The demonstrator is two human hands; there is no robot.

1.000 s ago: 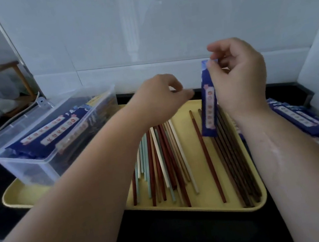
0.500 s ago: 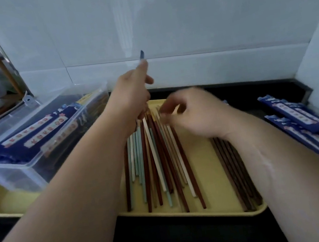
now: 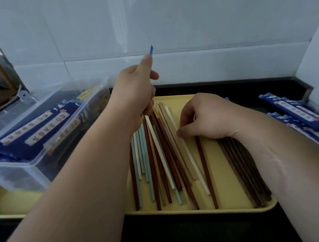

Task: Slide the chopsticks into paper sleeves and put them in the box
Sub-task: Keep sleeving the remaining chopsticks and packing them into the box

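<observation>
Label strips on the boxed sleeves (image 3: 37, 128): red marks, unreadable.
Left hand (image 3: 136, 95), fingers clamped on a blue paper sleeve (image 3: 151, 49); right hand (image 3: 206, 120), fingers pinching chopsticks (image 3: 166, 157) on the yellow tray (image 3: 222, 173).

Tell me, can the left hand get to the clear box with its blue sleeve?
Probably yes. The left hand holds the blue sleeve just right of the clear box. The box's top is open, and nothing stands between them.
</observation>
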